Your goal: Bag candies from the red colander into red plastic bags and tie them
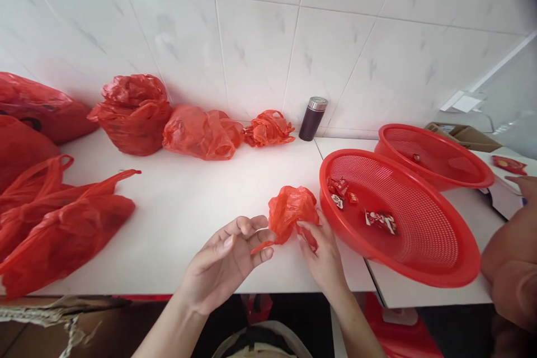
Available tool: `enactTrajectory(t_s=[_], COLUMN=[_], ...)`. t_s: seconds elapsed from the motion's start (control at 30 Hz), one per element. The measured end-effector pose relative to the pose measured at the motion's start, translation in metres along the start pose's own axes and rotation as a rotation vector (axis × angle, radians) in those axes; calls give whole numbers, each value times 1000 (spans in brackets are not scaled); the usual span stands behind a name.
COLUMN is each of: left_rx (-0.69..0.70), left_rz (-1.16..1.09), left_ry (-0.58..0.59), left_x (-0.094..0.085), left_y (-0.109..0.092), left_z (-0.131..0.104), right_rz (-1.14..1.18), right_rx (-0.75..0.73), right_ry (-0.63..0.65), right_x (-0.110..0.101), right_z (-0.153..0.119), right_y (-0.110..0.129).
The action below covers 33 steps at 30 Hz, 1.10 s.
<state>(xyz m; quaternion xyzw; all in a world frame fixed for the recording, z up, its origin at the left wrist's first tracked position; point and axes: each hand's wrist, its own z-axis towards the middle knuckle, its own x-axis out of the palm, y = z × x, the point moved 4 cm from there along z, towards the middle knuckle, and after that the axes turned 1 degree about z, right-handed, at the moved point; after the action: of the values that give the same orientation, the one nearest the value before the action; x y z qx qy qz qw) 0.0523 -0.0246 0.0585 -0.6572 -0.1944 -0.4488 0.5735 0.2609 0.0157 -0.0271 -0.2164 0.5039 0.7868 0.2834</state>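
Observation:
A small crumpled red plastic bag (292, 210) is between my two hands above the front of the white table (176, 201). My right hand (321, 251) grips its right side, with the fingers partly hidden in the folds. On the left of the bag, my left hand (229, 257) is turned palm up with its fingers apart and curved, and a thin strip of the bag reaches its fingertips. The near red basket (436, 224), just right of my right hand, holds several small wrapped packets (381, 220).
Filled red bags (75, 229) lie at the left, with more (203, 131) along the tiled wall. A dark flask (312, 119) stands by the wall. Behind the near basket is a second red basket (440, 156). Another person's arm (514, 235) is at the right edge.

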Motion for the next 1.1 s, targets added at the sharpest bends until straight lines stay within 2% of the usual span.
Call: enactTrajectory(t_s=[0.37, 0.57, 0.63, 0.77, 0.87, 0.97, 1.03, 1.1], left_rx=[1, 12, 67, 328, 417, 330, 269, 229], left_rz=[-82, -2, 230, 1221, 1767, 2000, 2025, 1995], left_ry=[-1, -16, -91, -364, -430, -428, -425, -397], left_x=[-4, -3, -8, -32, -56, -80, -87, -87], left_y=[3, 1, 2, 16, 42, 58, 55, 48], left_z=[1, 0, 1, 9, 20, 31, 36, 39], right_rz=[111, 159, 228, 419, 519, 723, 936, 1109], right_rx=[97, 99, 114, 169, 205, 265, 315, 364], right_ry=[71, 71, 77, 67, 67, 131, 197, 240], right_x=[4, 4, 4, 0, -2, 3, 7, 10], right_z=[-3, -3, -2, 4, 7, 6, 4, 3], right_y=[-2, 0, 2, 12, 25, 36, 41, 44])
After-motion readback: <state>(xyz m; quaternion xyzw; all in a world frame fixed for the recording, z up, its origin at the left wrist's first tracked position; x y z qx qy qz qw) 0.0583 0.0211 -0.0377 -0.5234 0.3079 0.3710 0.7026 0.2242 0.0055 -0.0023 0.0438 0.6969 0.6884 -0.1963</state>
